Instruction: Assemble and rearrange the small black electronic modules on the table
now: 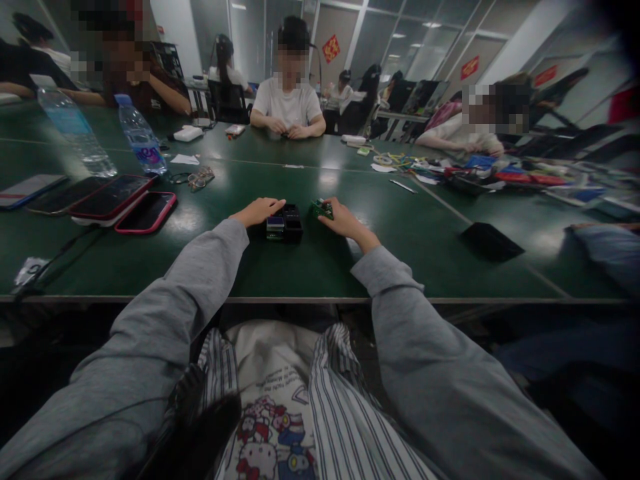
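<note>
Green and faintly glossy, the flat table fills the middle of the frame, its surface crossed by thin pale seam lines. Near the centre, the left hand lies palm down with fingers stretched flat, touching the left edge of a blocky black module made of small boxy parts on a green board. Just right of it, the right hand is curled around a small green circuit board, fingers closed on it, the board tilted up off the table. Both arms wear soft grey sleeves, which run down to the lower corners.

At the left, several flat, shiny phones lie side by side, two with red cases. Behind them, in the upper left, stand two clear ribbed plastic bottles, and a pair of glasses rests nearby. A dark flat square lies at the right. Other people sit along the far edge, with a colourful clutter in the upper right.
</note>
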The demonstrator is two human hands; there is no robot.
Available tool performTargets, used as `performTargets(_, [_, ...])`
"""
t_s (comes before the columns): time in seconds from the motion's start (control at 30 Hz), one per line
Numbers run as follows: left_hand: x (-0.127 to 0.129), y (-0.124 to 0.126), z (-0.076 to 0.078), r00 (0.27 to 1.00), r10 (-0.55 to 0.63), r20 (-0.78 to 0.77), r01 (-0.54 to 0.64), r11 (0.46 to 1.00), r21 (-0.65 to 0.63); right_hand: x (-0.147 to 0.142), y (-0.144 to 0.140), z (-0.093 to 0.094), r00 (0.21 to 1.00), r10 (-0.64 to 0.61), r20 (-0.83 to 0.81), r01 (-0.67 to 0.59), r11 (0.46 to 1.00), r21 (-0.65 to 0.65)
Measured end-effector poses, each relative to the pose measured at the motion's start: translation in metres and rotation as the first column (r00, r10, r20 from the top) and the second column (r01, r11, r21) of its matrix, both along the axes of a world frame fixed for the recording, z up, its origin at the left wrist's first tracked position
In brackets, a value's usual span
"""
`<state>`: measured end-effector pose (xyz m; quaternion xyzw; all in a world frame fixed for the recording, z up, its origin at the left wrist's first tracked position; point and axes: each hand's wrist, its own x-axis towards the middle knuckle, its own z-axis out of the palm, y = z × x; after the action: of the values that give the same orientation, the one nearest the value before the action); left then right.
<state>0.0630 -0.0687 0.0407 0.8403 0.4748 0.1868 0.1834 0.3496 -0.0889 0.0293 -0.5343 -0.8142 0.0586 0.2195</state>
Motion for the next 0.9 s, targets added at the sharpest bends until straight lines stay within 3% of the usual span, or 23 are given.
performTargets(0.9, [-0.0007,0.0037,-0.0030,0.999,-0.014,-0.042,0.015,0.999,0.035,-0.0014,-0.0010,-0.0005,1.000,0.008,0.009,-0.008,1.000,-0.008])
